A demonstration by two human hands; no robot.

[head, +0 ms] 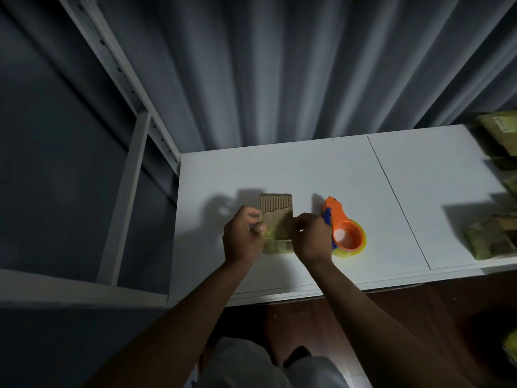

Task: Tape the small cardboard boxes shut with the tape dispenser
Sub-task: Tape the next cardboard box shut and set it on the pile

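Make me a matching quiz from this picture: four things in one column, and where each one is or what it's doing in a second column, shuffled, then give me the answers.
Things:
1. box
2. tape dispenser
3. taped boxes
4. left hand

Places or states:
A. lying on the table, right of the hands
B. held between both hands
C. stacked at the table's right edge
D. gripping the box's left side

Pairs: 1-B, 2-A, 3-C, 4-D
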